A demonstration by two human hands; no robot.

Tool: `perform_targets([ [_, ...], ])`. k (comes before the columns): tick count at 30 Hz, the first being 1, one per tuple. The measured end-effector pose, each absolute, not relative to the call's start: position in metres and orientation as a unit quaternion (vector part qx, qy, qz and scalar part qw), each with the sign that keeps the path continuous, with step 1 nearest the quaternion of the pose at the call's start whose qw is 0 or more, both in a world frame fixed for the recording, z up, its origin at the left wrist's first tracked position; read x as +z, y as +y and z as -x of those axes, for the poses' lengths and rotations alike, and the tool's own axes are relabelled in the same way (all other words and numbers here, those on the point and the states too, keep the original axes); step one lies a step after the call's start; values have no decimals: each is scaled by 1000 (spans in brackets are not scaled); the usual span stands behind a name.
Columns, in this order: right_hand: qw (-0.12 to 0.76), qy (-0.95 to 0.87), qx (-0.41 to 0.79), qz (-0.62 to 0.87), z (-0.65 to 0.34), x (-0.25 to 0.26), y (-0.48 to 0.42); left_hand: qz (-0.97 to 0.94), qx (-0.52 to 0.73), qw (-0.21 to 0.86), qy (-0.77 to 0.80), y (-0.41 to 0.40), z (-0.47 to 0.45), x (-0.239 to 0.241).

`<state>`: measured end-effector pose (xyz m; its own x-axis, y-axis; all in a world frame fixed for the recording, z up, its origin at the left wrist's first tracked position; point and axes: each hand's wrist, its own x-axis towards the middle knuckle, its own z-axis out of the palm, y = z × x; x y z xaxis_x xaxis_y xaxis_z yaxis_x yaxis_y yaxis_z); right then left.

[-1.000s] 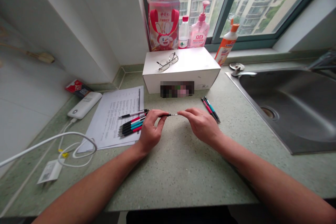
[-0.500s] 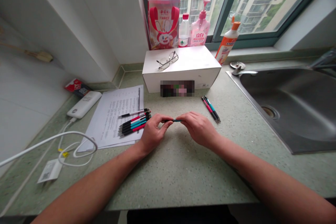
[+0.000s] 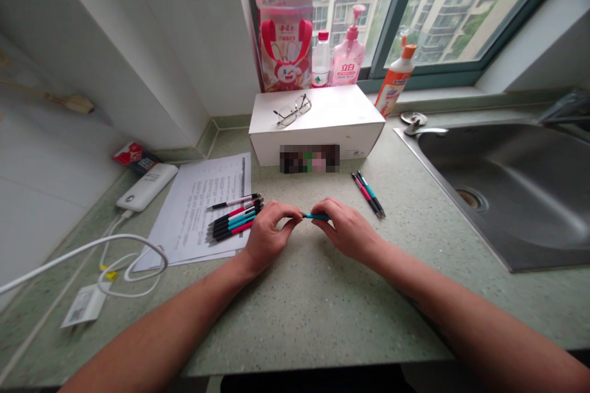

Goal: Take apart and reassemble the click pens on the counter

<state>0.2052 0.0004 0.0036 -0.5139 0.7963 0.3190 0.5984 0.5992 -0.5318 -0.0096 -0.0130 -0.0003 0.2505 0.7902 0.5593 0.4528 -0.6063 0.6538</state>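
Observation:
Over the counter's middle, a blue pen [image 3: 317, 217] lies level between my two hands. My left hand [image 3: 273, 230] pinches its dark end between thumb and fingertips. My right hand [image 3: 343, 224] is closed on the blue barrel, thumb and fingers hiding part of it. Just left of my left hand lies a bundle of pens [image 3: 233, 223] in black, red, blue and white, resting on printed sheets [image 3: 191, 196]. Right of my right hand, a red pen [image 3: 365, 195] and a blue-green pen [image 3: 371, 192] lie side by side on the counter.
Behind my hands stands a white box [image 3: 322, 104] with glasses [image 3: 294, 112] on top. A steel sink [image 3: 511, 196] is on the right. A power bank [image 3: 146, 187], a white cable [image 3: 92, 252] and a charger [image 3: 85, 303] lie on the left. Bottles [image 3: 348, 61] stand by the window.
My right hand's fingers have shifted along the pen, and more of its blue barrel shows between my hands. My left hand keeps its pinch. The view has tilted slightly.

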Motion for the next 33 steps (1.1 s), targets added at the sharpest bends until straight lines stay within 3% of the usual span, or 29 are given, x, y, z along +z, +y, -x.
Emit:
perform_targets([
  [7, 236, -867, 139, 416, -207, 2, 2, -765, 458, 180, 415, -16, 7, 2],
  [11, 239, -864, 131, 423, -207, 2, 2, -728, 431, 222, 485, -17, 7, 1],
  [33, 233, -865, 119, 429, -209, 2, 4, -704, 440, 255, 496, -15, 9, -1],
])
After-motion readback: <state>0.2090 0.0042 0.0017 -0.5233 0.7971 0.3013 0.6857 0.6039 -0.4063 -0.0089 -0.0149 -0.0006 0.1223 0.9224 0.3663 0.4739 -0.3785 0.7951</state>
